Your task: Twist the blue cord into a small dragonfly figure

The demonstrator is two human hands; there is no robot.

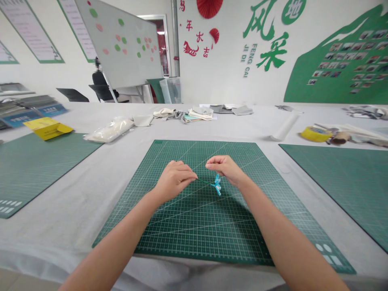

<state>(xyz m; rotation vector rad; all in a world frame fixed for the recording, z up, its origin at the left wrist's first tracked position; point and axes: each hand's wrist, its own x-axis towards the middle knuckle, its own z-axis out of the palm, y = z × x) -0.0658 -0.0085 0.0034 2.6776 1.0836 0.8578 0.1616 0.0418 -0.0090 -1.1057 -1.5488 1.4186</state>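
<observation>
My left hand (175, 179) pinches the thin dark green stem of a small blue artificial flower (217, 186) between thumb and fingertips. The stem points to the right, and the blue petals with whitish spots hang at its far end. My right hand (226, 167) is just above and behind the petals, its thumb and fingers pressed together. Whatever may be between those fingertips is too small to tell. Both hands are over a green cutting mat (188, 230) with a white grid.
Green mats lie at left (45, 165) and right (342, 178). A yellow folded card (48, 128), a clear plastic bag (110, 129), cloth pieces (200, 114) and a yellow tape roll (316, 134) sit farther back. A whiteboard (127, 44) stands behind the table.
</observation>
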